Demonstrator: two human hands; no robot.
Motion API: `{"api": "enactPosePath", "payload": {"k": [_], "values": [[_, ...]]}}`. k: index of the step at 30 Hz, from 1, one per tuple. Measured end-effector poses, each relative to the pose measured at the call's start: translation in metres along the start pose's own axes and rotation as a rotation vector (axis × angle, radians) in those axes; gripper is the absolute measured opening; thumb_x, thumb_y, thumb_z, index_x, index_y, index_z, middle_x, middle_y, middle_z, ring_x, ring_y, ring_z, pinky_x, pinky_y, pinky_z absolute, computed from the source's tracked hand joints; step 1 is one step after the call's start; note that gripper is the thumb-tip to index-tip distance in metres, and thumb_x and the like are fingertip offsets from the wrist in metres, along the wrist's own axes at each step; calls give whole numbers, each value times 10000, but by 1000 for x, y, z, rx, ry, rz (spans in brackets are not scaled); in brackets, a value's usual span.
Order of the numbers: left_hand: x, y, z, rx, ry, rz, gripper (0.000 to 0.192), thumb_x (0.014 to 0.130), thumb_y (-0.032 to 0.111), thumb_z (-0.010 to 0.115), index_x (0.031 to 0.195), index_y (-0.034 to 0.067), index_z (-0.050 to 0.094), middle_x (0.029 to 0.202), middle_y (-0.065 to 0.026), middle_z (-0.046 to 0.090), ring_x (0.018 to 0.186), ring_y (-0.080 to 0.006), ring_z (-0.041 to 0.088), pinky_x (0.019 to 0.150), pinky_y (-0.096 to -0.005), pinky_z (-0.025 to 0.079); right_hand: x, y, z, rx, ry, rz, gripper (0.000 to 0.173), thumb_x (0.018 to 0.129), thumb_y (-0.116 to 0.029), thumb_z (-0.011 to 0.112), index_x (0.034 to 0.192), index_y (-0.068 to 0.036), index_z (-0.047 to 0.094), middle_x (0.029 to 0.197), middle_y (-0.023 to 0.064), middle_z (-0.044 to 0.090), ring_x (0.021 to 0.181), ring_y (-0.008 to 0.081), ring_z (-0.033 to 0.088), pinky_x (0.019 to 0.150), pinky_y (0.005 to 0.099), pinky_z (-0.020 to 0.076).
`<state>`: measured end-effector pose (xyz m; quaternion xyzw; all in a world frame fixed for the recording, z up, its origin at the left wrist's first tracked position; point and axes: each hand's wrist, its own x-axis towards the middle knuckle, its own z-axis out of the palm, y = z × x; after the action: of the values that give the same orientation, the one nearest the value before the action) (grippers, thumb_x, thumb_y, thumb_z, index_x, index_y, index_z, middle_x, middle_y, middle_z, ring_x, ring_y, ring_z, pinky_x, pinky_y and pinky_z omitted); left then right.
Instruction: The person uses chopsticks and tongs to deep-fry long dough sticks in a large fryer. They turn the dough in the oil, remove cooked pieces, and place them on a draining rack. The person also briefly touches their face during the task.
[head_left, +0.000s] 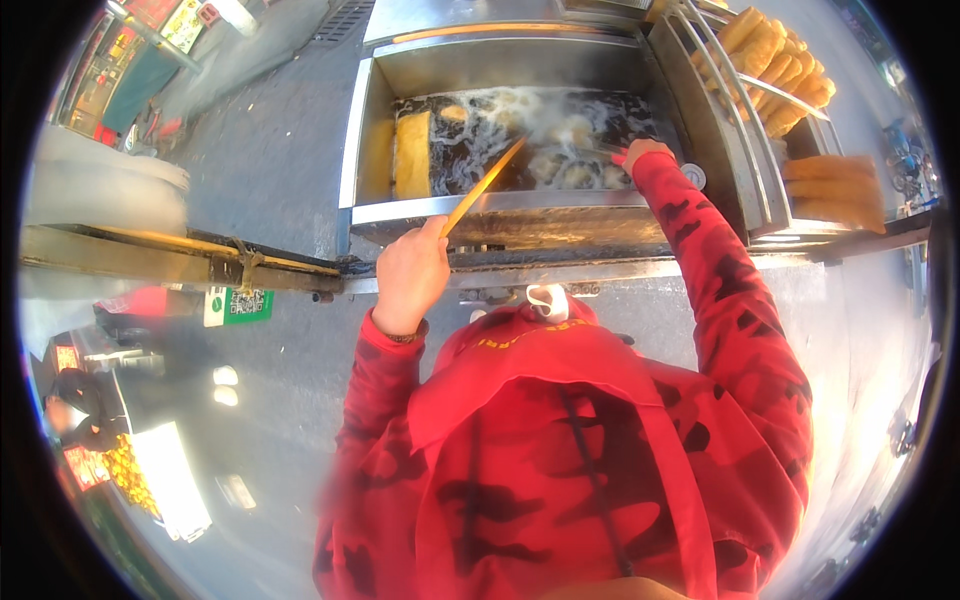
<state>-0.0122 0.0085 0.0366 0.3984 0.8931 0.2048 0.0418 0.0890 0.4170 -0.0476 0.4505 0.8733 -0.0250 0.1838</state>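
My left hand (411, 279) grips a pale wooden stick (484, 187), likely a long cooking chopstick, whose tip reaches over the fryer's middle. In front of me is a rectangular metal deep fryer (540, 199) of dark, foaming oil. Over its right side, my right hand (649, 153) is closed around a tool with a red handle (619, 159). Steam and motion blur the tool's far end. Several pale pieces of frying food (574, 131) float among the bubbles, blurred. A golden rectangular slab (413, 154) lies along the fryer's left wall, and a small golden piece (453, 113) floats beside it.
A metal rack (739, 112) at the right holds several fried dough sticks (776, 67); brown pieces (834, 191) lie below them. A dial thermometer (694, 176) sits at the fryer's right edge. At left is a wooden-edged ledge (150, 251) with a hanging printed-code card (238, 306).
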Motion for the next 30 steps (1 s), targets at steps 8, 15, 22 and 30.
{"api": "enactPosePath", "payload": {"k": [8,15,22,30], "values": [[0,-4,2,26,-2,-7,205,851,124,592,1055,101,590,772,-150,646,720,-371,633,616,-485,488,31,25,1,59,-105,-77,305,806,-348,653,980,-107,719,732,103,689,650,211,681,672,360,533],[-1,-5,1,20,6,-8,192,848,125,596,1038,105,591,771,-150,644,725,-373,632,621,-485,489,46,50,2,180,-119,15,247,820,-290,662,873,-52,705,607,86,654,532,202,648,570,347,518],[2,-1,1,-3,-8,7,223,846,128,600,1069,112,601,776,-150,645,727,-378,632,629,-487,490,29,44,-9,126,-42,45,402,822,-395,675,959,-18,698,825,164,696,759,263,690,711,385,533],[3,0,2,25,-2,6,228,847,127,602,1074,112,597,776,-152,648,721,-374,634,618,-482,491,-1,7,-24,21,26,10,507,819,-511,636,1109,-99,691,1138,153,668,1083,306,634,907,417,498]]}}
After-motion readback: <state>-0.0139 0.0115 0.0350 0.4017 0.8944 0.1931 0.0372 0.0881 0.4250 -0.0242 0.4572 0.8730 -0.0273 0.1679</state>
